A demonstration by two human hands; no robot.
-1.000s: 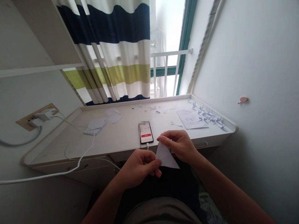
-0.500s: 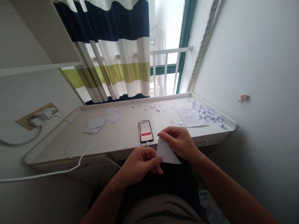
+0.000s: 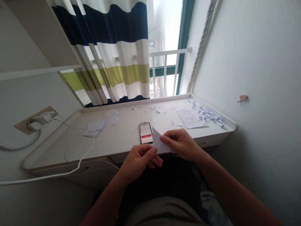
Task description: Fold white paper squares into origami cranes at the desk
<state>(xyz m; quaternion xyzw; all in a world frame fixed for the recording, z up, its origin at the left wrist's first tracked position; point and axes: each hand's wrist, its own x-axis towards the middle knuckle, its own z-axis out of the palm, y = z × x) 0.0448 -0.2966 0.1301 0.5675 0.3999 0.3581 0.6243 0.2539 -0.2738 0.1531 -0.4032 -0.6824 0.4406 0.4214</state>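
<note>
A small white sheet of paper [image 3: 158,141], folded into a triangle, is held up at the front edge of the desk. My left hand [image 3: 141,157] pinches its lower left corner between thumb and fingers. From the right, my right hand [image 3: 182,142] grips it with the thumb on the near face, hiding its right part. Just behind the paper lies a phone [image 3: 146,135] with a lit screen, its lower right corner partly covered. Several small folded paper figures [image 3: 209,114] stand in a cluster at the desk's right end.
A printed sheet [image 3: 191,119] lies beside the figures. Paper scraps [image 3: 157,110] are scattered at the back of the desk [image 3: 122,135]. A stack of paper [image 3: 94,128] sits on the left, near a white cable [image 3: 87,152] running from the wall socket.
The folded paper has been raised slightly and turned, its point now at the upper left. My right hand's grip has moved from its top corner to its right side.
</note>
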